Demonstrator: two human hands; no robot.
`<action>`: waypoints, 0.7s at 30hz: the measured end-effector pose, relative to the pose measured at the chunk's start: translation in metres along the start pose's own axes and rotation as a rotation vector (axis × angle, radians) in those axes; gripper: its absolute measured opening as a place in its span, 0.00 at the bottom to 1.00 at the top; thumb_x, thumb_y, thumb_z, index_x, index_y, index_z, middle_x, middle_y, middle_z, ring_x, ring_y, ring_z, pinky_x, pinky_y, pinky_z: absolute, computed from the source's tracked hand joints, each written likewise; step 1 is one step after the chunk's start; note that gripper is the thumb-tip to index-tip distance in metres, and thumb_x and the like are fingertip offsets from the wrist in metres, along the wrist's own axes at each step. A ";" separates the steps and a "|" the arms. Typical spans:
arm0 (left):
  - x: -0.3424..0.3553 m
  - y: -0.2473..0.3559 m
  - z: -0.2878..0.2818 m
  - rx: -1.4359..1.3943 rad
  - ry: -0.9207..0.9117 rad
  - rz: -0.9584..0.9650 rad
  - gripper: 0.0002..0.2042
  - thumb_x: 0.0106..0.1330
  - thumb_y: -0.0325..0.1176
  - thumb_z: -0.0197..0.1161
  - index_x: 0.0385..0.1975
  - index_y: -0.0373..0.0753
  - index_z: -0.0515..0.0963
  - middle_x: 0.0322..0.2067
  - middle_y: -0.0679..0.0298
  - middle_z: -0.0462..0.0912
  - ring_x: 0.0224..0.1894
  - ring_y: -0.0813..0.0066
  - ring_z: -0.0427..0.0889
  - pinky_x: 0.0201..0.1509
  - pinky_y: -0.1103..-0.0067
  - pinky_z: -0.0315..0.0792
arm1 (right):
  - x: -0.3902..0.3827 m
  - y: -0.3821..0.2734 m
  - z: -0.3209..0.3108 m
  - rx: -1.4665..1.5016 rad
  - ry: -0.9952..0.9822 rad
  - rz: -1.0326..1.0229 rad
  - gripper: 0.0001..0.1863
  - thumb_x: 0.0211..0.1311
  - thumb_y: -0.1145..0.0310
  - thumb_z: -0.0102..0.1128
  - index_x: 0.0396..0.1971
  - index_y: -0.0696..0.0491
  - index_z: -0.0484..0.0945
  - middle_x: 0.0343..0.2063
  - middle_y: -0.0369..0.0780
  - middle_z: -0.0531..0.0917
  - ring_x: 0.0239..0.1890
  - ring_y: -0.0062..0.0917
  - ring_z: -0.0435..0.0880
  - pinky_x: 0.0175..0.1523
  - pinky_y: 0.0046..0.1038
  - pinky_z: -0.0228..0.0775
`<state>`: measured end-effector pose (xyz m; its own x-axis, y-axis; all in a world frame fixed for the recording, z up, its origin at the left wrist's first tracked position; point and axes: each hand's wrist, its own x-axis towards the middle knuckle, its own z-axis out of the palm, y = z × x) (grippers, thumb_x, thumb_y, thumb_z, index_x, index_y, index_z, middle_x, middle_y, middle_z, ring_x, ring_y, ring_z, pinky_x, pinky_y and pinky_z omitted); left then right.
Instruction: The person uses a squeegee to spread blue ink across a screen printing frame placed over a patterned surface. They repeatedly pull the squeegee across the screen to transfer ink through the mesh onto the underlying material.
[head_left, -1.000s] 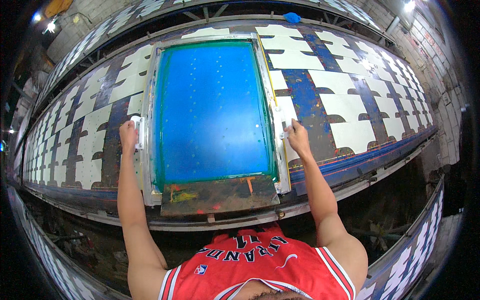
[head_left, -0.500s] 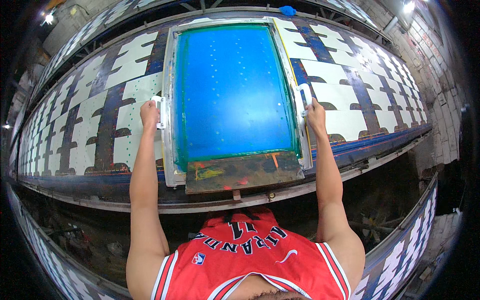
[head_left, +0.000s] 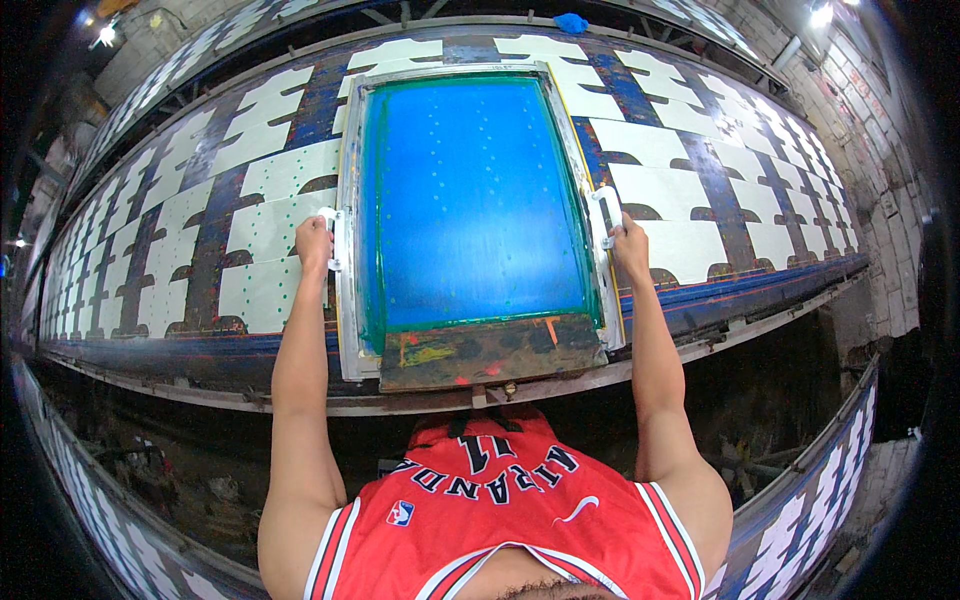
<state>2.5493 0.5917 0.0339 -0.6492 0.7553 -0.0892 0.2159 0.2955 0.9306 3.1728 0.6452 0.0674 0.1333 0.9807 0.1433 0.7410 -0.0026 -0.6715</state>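
Both arms are stretched forward and nearly straight, one on each side of the big printing screen. The left hand is closed around the white handle on the screen's left frame edge, knuckles up. The right hand is closed on the white handle on the right frame edge, w/ fingers wrapped around its lower part. The screen lies flat on the long counter, approx. in the middle of the view, over the rows of white cut fabric pieces that sit on dark blue backing. Inside the pale frame the mesh is bright blue w/ small light dots; at the near end there is a dark, ink-stained strip w/ yellow and red smears. No ink pool or squeegee can be made out in the frame. A small blue object lies at the far edge of the counter. Compared w/ half a second ago, the screen sits a bit more to the person's right along the counter and both hands keep the same grip on the handles; vs. one second ago it is clearly further right and its far end is turned less to the left.
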 end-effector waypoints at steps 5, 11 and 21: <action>-0.006 0.003 0.000 0.008 0.022 0.022 0.14 0.76 0.38 0.54 0.38 0.33 0.82 0.20 0.64 0.79 0.14 0.77 0.73 0.15 0.76 0.65 | -0.003 -0.002 -0.004 0.009 0.001 0.005 0.19 0.67 0.73 0.51 0.56 0.56 0.80 0.34 0.50 0.88 0.40 0.44 0.89 0.47 0.42 0.77; -0.017 0.000 0.003 -0.008 0.008 -0.019 0.14 0.76 0.38 0.54 0.38 0.33 0.81 0.20 0.64 0.79 0.14 0.77 0.73 0.15 0.76 0.64 | -0.007 -0.002 -0.011 0.046 -0.008 0.049 0.19 0.66 0.72 0.53 0.55 0.58 0.81 0.37 0.54 0.88 0.42 0.46 0.88 0.49 0.44 0.76; -0.027 -0.007 0.014 -0.006 -0.026 0.008 0.15 0.77 0.38 0.54 0.37 0.33 0.81 0.19 0.64 0.78 0.14 0.77 0.72 0.15 0.76 0.63 | -0.008 0.027 -0.011 -0.002 0.002 0.062 0.19 0.66 0.74 0.52 0.55 0.59 0.82 0.31 0.45 0.88 0.37 0.33 0.88 0.46 0.35 0.77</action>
<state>2.5756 0.5776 0.0250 -0.6280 0.7729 -0.0907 0.2171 0.2859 0.9333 3.1985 0.6356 0.0562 0.1804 0.9782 0.1026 0.7326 -0.0640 -0.6777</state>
